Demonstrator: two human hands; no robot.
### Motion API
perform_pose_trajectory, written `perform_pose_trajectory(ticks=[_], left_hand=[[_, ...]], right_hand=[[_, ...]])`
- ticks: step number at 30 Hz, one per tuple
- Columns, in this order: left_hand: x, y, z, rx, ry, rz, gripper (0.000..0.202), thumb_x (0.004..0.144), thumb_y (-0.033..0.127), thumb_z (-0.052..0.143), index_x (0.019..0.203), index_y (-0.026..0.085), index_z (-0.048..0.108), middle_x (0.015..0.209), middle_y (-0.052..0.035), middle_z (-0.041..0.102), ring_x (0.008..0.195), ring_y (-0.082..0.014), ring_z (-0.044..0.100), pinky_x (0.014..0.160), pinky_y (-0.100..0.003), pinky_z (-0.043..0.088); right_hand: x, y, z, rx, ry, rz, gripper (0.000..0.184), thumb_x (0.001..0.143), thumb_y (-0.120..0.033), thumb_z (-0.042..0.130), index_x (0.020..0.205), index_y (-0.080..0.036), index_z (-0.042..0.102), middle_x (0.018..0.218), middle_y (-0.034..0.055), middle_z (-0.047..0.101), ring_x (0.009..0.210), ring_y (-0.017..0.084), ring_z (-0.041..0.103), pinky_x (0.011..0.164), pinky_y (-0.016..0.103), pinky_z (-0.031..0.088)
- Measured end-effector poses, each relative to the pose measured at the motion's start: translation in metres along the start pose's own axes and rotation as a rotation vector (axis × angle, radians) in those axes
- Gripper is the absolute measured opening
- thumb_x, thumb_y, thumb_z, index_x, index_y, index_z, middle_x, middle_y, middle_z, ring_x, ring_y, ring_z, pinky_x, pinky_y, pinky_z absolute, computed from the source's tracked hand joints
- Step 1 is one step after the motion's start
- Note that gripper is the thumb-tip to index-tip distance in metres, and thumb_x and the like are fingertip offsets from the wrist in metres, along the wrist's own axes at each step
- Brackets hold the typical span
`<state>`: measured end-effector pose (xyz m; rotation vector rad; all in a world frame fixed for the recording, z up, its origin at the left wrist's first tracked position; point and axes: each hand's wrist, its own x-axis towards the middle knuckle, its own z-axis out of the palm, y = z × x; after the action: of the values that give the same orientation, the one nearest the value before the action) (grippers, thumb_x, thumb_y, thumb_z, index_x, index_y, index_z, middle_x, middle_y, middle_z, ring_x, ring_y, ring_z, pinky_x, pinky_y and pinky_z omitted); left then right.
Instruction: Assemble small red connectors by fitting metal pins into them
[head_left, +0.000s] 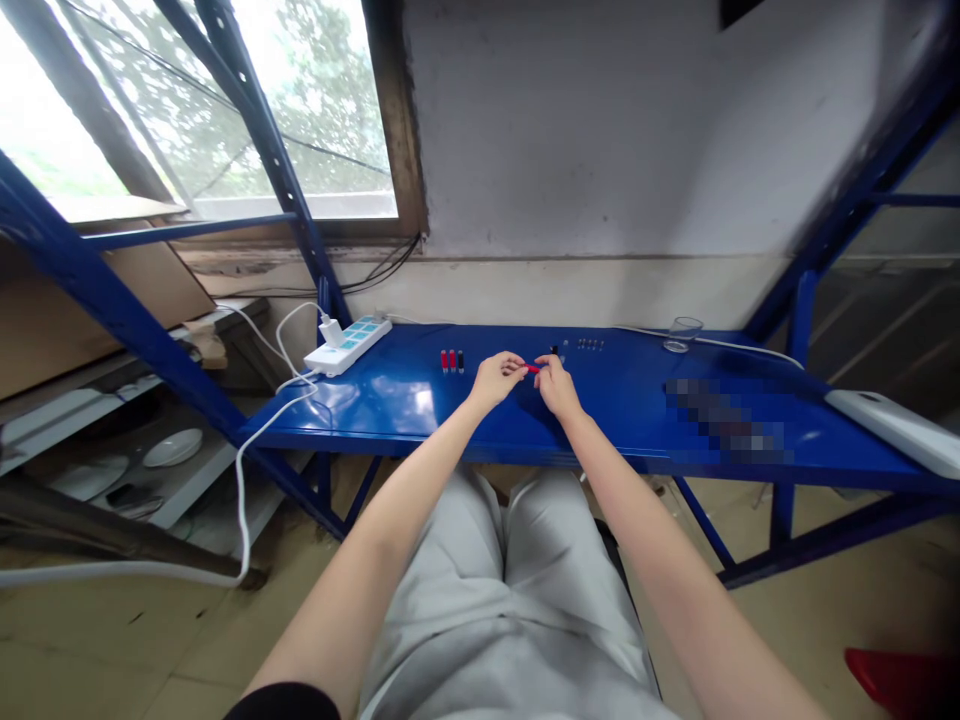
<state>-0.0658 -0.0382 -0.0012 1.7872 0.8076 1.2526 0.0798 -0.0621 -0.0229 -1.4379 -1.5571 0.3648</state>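
Observation:
My left hand (496,377) and my right hand (556,381) meet over the middle of a blue metal shelf (390,400). Between their pinched fingertips is a small red piece (532,368), held from both sides. Just left of my left hand stand three small upright pieces (451,361), two red and one black. Behind my right hand there is a small black piece (554,350) and a row of tiny dark parts (590,344).
A white power strip (347,345) with a white cable (241,480) lies at the shelf's left end. A clear glass (683,333) stands at the back right, a white flat object (896,428) at the far right. Blue rack posts frame both sides.

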Motion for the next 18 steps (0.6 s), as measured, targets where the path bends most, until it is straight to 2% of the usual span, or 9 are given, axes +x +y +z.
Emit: perform_pose_trajectory(ticks=[4,6,10,14,18], left_hand=[[0.029,0.024,-0.013,0.3,-0.143,0.119,0.007,0.064,0.017,0.066,0.071,0.015,0.065,0.069,-0.0042,0.064,0.068,-0.0153,0.059,0.075,-0.031,0.046],[0.045,0.035,-0.022,0.396,-0.215,0.12,0.007,0.06,0.013,0.068,0.064,0.016,0.065,0.064,-0.0026,0.062,0.067,-0.016,0.057,0.079,-0.032,0.044],[0.069,0.045,-0.04,0.58,-0.222,0.062,0.015,0.052,0.006,0.071,0.053,0.018,0.062,0.058,-0.0022,0.056,0.075,-0.0211,0.056,0.087,-0.037,0.039],[0.068,0.044,-0.054,0.891,-0.183,0.015,0.01,0.059,0.006,0.067,0.057,0.016,0.063,0.076,-0.0076,0.058,0.093,-0.0279,0.052,0.092,-0.044,0.033],[0.057,0.037,-0.064,1.115,-0.172,-0.024,0.005,0.066,0.012,0.063,0.067,0.016,0.066,0.095,-0.011,0.057,0.102,-0.0302,0.046,0.09,-0.045,0.032]], right_hand=[[-0.001,0.0,0.001,0.041,-0.002,-0.053,0.032,0.077,-0.022,0.032,0.106,-0.02,0.046,0.067,0.0013,0.061,0.065,0.019,0.056,0.067,0.031,0.041],[-0.001,0.0,0.001,0.051,0.005,-0.072,0.032,0.077,-0.021,0.033,0.107,-0.02,0.045,0.07,0.002,0.061,0.064,0.018,0.056,0.065,0.031,0.04],[0.0,0.001,0.001,0.05,-0.017,-0.073,0.032,0.077,-0.021,0.034,0.108,-0.02,0.043,0.074,0.0039,0.062,0.062,0.018,0.055,0.061,0.03,0.04],[0.001,0.003,0.0,0.039,-0.035,-0.076,0.031,0.077,-0.02,0.034,0.107,-0.02,0.043,0.074,0.0043,0.061,0.064,0.019,0.055,0.064,0.031,0.04],[0.002,0.005,0.002,0.021,-0.031,-0.06,0.031,0.077,-0.019,0.033,0.106,-0.021,0.044,0.074,0.0039,0.062,0.068,0.02,0.056,0.068,0.033,0.041]])
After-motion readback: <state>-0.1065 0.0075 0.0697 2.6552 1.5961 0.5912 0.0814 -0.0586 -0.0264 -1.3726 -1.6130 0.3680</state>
